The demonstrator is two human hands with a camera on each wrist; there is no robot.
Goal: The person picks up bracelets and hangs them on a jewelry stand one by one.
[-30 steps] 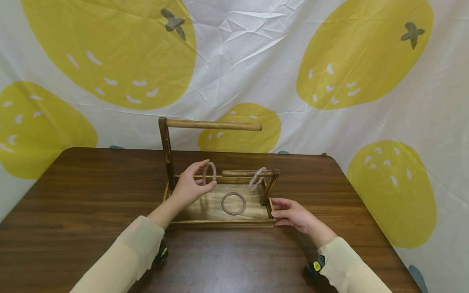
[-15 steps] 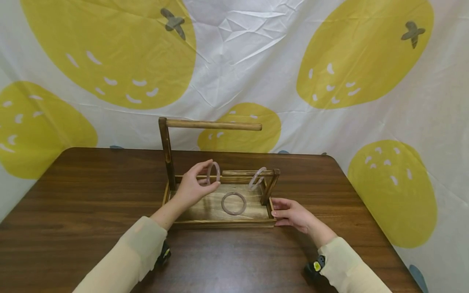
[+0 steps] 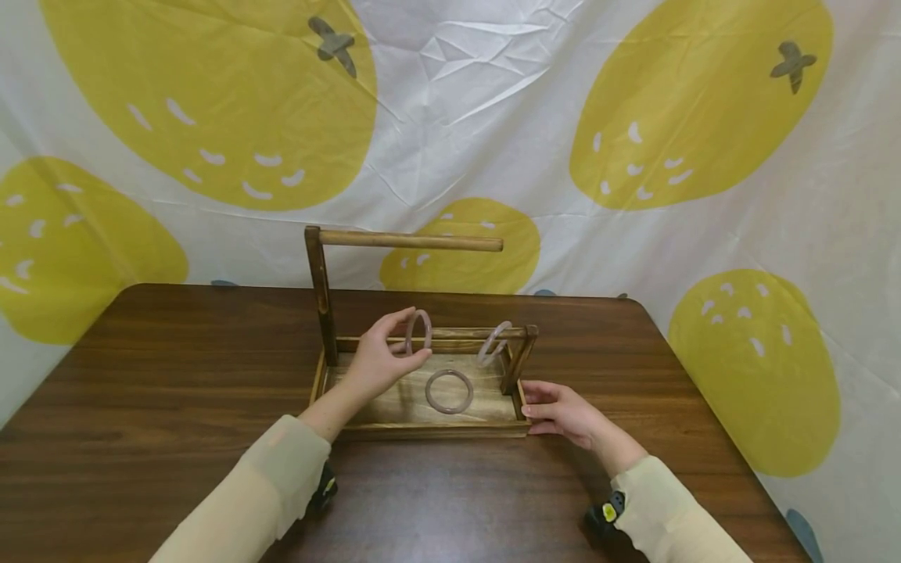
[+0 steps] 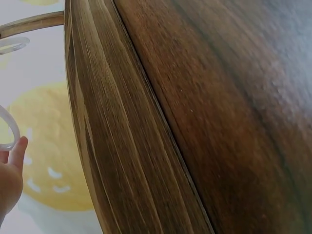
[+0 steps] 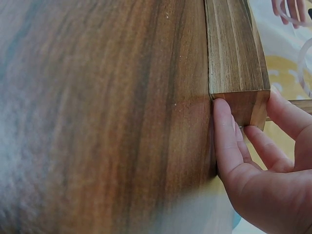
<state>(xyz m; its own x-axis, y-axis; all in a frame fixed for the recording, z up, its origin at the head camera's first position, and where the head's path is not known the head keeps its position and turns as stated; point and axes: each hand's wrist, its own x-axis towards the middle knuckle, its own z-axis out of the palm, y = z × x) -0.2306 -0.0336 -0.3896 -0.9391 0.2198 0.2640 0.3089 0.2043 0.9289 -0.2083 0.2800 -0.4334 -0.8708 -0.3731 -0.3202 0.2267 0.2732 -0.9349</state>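
Note:
A clear, pale bangle (image 3: 428,332) is upright between the thumb and fingers of my left hand (image 3: 373,363). It is beside the free end of the short wooden rod (image 3: 454,334), overlapping it in the head view. A second bangle (image 3: 486,345) hangs on that rod near its post. The third bangle (image 3: 449,411) lies flat on the floor of the wooden tray (image 3: 394,403). At the tray's right end, my right hand (image 3: 566,413) grips the end wall, with the thumb near the rim. The left wrist view shows the tray's front wall (image 4: 117,122) and only part of my left hand.
A tall post (image 3: 320,297) at the tray's left end carries a long rod (image 3: 415,240) above the short one. The brown wooden table (image 3: 450,500) extends around the tray. Behind it hangs a white cloth (image 3: 457,117) with yellow fruit shapes.
My left hand has moved slightly right with its bangle, bringing it to the short rod's free end. The right hand, the tray and the other two bangles have stayed put.

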